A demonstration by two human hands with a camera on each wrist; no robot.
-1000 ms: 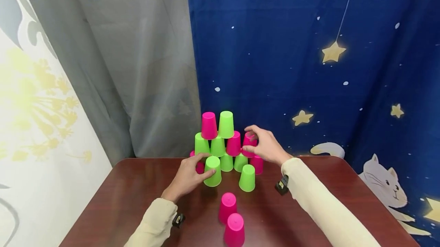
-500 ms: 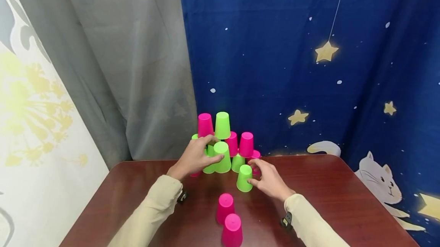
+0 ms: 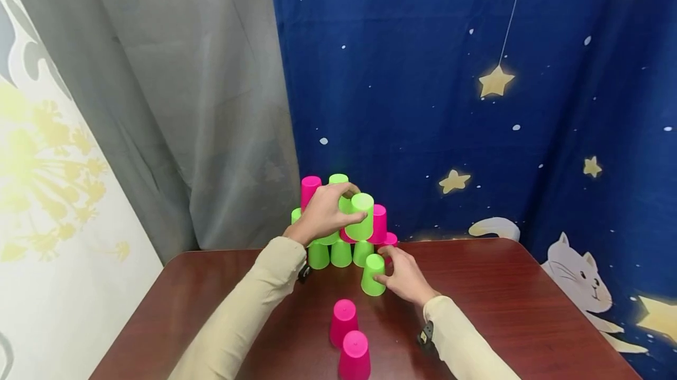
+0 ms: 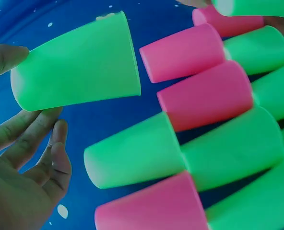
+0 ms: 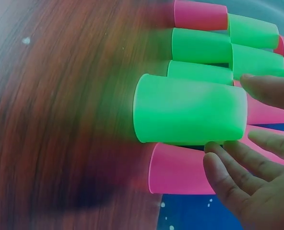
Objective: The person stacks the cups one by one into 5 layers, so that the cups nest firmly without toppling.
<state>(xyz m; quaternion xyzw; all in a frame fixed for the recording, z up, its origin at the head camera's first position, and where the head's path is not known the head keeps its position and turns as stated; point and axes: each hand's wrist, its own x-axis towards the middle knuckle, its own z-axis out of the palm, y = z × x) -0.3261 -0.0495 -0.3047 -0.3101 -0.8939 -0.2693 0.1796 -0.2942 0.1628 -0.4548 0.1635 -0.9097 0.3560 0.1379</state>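
Note:
In the head view my left hand [image 3: 324,214] holds an upside-down green cup [image 3: 362,219] up in front of the stacked cups. The left wrist view has that green cup [image 4: 82,64] between thumb and fingers, its rim apart from the pink cup [image 4: 185,52] beside it. Lower and to the right, my right hand [image 3: 406,276] grips another upturned green cup [image 3: 372,279], which stands at the table. Thumb and fingertips lie at opposite sides of this green cup [image 5: 190,110] in the right wrist view. Behind both hands rises a stepped wall of pink and green cups [image 3: 341,255], partly hidden by the left hand.
Two upturned pink cups [image 3: 344,324] [image 3: 355,357] stand near the front middle of the dark red wooden table [image 3: 460,298]. A blue star-patterned curtain [image 3: 402,104] and a grey curtain [image 3: 222,133] hang behind the table.
My left hand has lifted the green cup off the table and moved it up and right. My right hand has come down from the stack's right side to the other green cup.

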